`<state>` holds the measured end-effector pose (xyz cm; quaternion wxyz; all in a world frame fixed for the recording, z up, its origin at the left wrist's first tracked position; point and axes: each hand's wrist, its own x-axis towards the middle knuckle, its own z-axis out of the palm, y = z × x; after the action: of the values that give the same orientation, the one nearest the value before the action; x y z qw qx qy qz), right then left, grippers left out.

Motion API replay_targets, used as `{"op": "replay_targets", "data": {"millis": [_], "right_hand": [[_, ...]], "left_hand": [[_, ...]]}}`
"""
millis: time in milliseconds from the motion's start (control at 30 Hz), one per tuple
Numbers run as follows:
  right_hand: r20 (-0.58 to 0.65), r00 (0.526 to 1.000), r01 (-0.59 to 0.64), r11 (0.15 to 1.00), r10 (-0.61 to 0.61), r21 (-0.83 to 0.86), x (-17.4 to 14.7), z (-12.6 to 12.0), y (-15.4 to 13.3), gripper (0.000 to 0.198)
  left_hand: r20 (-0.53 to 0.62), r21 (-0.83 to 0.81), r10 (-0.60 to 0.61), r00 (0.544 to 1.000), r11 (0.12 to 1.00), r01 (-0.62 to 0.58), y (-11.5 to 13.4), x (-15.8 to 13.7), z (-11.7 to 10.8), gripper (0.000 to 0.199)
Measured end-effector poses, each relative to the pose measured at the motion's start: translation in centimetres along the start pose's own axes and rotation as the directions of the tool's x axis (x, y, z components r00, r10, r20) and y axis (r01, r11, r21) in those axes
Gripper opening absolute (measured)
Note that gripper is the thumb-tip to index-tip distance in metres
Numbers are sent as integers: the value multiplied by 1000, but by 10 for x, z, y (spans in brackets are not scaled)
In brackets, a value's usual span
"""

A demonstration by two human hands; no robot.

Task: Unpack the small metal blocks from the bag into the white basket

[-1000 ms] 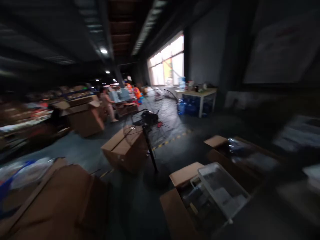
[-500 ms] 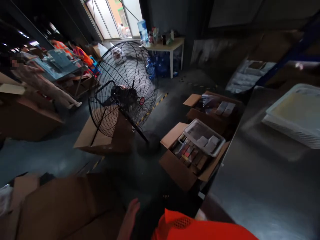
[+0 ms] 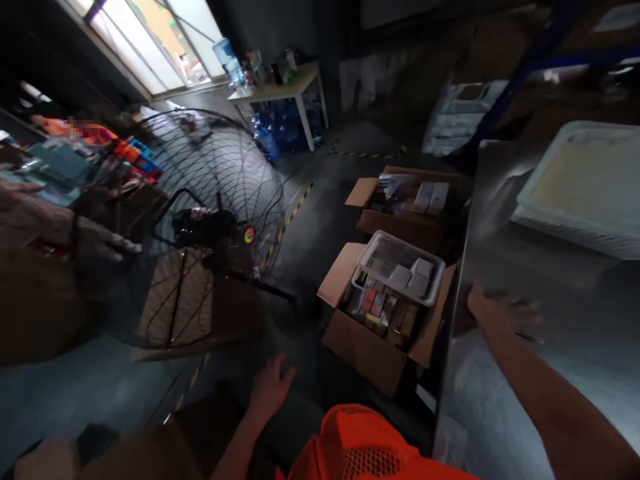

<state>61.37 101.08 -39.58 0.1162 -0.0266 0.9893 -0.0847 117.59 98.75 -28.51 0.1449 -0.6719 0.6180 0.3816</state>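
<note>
My left hand (image 3: pixel 273 387) hangs low in front of me, thumb apart from the other fingers, with nothing seen in it. Below and left of it is a brown cardboard box (image 3: pixel 145 443), dim and blurred. On the right, my right hand (image 3: pixel 505 312) lies on the metal tabletop (image 3: pixel 560 333) near its left edge, fingers stretched out and somewhat smeared. Between the hands stands an open carton (image 3: pixel 367 350) of small packages, and a white plastic basket (image 3: pixel 383 267) holding a few small pale boxes rests on top.
A large black floor fan (image 3: pixel 210 230) stands at left before another carton (image 3: pixel 175 293). A second open carton (image 3: pixel 400 223) sits behind the first. White trays (image 3: pixel 585 180) are on the metal table. Farther back are a small table (image 3: pixel 285 87), water jugs (image 3: pixel 283 127) and people in orange vests.
My view has swung, so the fan sits farther left. My right hand has come into view on the metal tabletop. My left hand shows more fully and higher.
</note>
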Motion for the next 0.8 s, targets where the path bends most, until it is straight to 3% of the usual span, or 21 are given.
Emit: {"op": "replay_targets", "data": {"millis": [67,133,200,267,300,367,633,800], "right_hand": [[-24,992,-120,993,120,10,10,9,1,102],[-80,990,-118,993,119,17,11,14,5,100],[-100,990,-99,995,101,27,7,15,7,98],[-86,991,-103,994,106,38,2,13,8,97],[-84,990,-110,993,113,41,0,11,7,96],[-96,987,-121,991,127,57,-4,6,5,92],[-121,984,-122,987,134,101,-14,-4,3,87],[-151,981,-111,989,124,95,-10,3,5,89]], "left_hand": [[41,92,154,987,983,-157,67,34,-11,51],[113,138,283,952,945,-297,120,62,-6,50],[275,202,397,875,866,-457,157,84,5,52],[459,248,444,770,768,-591,178,103,14,54],[523,269,440,730,728,-631,184,111,18,55],[570,317,407,714,692,-649,189,128,21,55],[533,491,261,805,679,-546,178,196,6,51],[610,424,286,739,670,-609,207,239,-13,46]]}}
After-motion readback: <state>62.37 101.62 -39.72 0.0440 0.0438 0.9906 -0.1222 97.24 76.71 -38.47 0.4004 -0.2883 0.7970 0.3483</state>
